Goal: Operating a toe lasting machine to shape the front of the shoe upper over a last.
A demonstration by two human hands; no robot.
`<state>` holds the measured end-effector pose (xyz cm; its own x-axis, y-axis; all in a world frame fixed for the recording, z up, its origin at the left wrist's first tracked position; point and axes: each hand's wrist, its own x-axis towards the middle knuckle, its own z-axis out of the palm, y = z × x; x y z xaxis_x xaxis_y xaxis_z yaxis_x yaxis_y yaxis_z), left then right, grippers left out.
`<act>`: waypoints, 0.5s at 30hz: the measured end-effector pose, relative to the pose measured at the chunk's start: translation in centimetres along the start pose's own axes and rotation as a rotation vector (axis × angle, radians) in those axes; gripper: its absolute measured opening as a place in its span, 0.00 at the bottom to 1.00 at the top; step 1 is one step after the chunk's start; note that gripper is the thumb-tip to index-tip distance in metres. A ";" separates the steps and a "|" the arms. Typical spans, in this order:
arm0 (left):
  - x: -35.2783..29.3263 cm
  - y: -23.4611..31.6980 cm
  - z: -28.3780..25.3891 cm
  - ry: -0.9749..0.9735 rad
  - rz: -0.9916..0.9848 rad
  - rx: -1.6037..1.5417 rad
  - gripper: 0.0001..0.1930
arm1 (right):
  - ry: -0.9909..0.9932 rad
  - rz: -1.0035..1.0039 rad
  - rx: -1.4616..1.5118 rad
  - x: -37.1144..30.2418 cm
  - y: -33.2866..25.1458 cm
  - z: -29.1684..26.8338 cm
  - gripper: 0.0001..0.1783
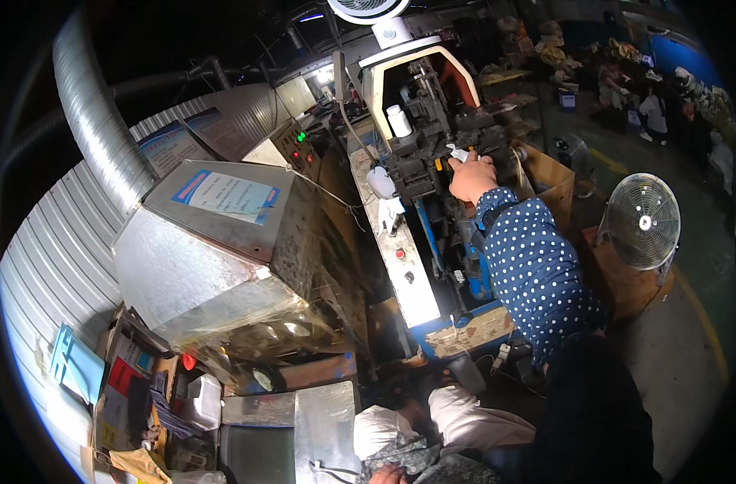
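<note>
Right hand (474,179): mine, reached far out over the dark machine (417,171); fingers bent and gathered at a small white piece (460,154). Pinched or merely touched, I can't tell.
Left hand (388,475): near my lap, cut by the lower edge; fingers mostly hidden, grip can't be told.
Step in hand: I judge it to be handling the white piece at the machine's working parts.
Next move: calls, I think, for a sure fingertip hold and care around the metal beside the knuckles.
White piece: just beyond the right fingertips, against the machine; bright, pale, small, partly covered. Looks soft, perhaps; material unclear.
Left of right hand: white cylinder (398,121) further out; crumpled white cloth (390,215) nearer, on the pale ledge (410,285) with its red button (400,253).
Right of right hand: cardboard box (552,184) near; round fan (644,221) well apart.
</note>
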<state>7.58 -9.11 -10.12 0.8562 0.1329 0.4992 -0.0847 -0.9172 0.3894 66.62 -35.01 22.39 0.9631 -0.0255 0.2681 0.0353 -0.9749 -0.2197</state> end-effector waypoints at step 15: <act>-0.1 -0.5 0.1 -0.057 0.029 0.054 0.11 | 0.017 -0.006 -0.022 0.4 0.1 0.3 0.29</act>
<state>7.64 -8.68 -10.43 0.8815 0.0864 0.4642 -0.0833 -0.9393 0.3329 67.07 -35.05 22.24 0.9581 -0.0228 0.2854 0.0354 -0.9797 -0.1973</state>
